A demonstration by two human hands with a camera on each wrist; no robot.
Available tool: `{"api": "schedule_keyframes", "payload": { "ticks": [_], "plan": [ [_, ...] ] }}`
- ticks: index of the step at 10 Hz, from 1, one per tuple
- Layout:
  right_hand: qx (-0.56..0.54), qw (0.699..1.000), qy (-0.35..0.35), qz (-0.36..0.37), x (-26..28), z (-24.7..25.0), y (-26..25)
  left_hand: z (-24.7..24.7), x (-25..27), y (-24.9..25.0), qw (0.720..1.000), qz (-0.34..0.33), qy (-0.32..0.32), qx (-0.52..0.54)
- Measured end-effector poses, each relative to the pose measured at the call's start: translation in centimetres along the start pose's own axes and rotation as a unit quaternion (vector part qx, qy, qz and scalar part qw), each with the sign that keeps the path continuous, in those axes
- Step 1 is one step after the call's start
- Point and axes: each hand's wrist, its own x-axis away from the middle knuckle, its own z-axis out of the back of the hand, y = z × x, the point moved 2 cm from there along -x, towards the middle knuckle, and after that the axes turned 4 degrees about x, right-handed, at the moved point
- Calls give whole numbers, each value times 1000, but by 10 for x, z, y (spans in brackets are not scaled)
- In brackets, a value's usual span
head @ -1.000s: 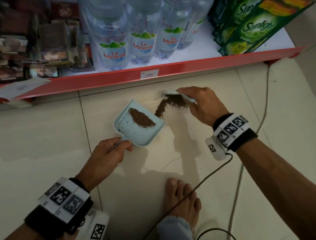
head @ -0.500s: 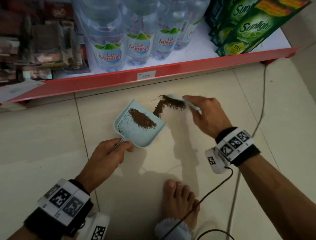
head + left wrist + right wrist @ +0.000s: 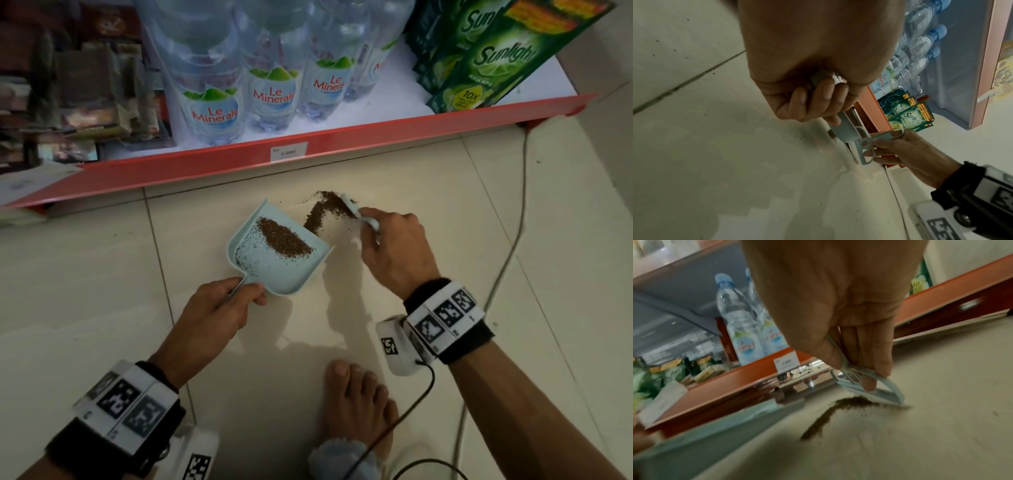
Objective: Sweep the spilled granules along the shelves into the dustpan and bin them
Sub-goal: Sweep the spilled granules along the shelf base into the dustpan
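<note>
Brown granules [image 3: 323, 210] lie in a curved streak on the pale floor tiles [image 3: 102, 291] at centre frame in the head view, one end touching the lip of the dustpan [image 3: 274, 263], the other under the brush [image 3: 356, 210]; a second heap already sits inside the pan. Loose, dry and light by the look of them, so likely to scatter or bounce if flicked hard; short, low strokes seem wise. Left hand [image 3: 219, 315], lower centre, has fingers curled round the pan's thin handle. Pan looks like light, stiff plastic, best held at that handle and kept flat with its lip on the tile. Right hand [image 3: 394, 253] pinches the brush handle between thumb and fingers, bristles down on the far end of the streak. Red shelf edge [image 3: 308, 150] runs across the upper frame, water bottles [image 3: 274, 92] above it. No bin in view.
</note>
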Motion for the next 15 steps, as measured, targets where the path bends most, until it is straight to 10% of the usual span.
{"api": "schedule_keyframes", "payload": {
  "ticks": [3, 6, 8, 11, 13, 15],
  "plan": [
    [131, 976, 93, -148, -89, 22, 51, 13, 2, -12, 998, 32, 48, 8],
    [56, 981, 101, 158, -66, 1, 20, 16, 8, -7, 997, 33, 68, 13],
    [105, 987, 119, 14, -93, 3, 29, 16, 12, -8, 997, 42, 58, 11],
    [21, 960, 20, 277, -64, 10, -3, 24, 18, -3, 995, 44, 86, 25],
    [86, 979, 88, 164, -89, 2, -5, 30, 25, -7, 993, 54, 99, 40],
    [-1, 959, 2, 283, -73, 2, -12, 31, 30, -4, 993, 50, 103, 40]
  ]
}}
